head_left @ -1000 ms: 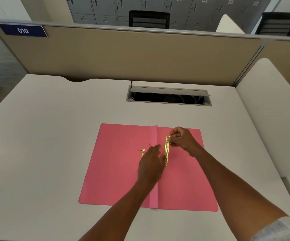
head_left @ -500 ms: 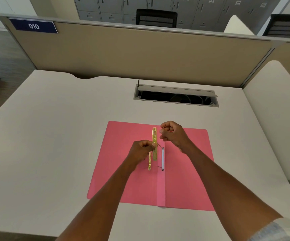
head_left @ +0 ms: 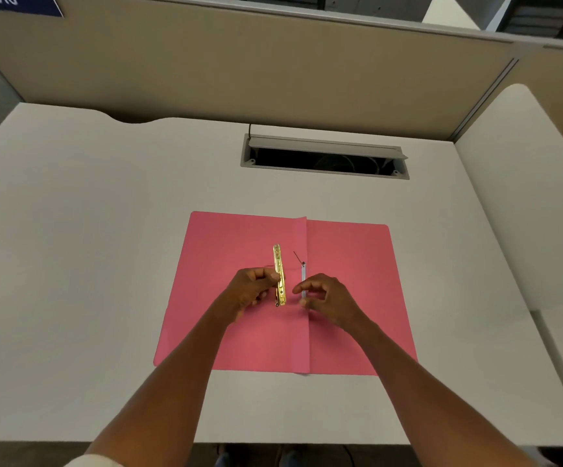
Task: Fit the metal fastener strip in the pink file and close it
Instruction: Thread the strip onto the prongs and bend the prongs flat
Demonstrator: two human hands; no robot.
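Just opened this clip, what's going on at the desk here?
A person is assembling a file fastener. An open pink paper file lies flat on the white desk. The left hand pinches a gold metal fastener strip above the left flap. The right hand, fingers loosely curled, is at a thin silver-grey bar lying along the centre fold, with a thin dark prong sticking up at its far end. The gold strip is not yet fitted, and the file is still open.

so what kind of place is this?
Likely an office workstation: a beige partition behind a white desk with a cable hatch, and an office chair beyond it.
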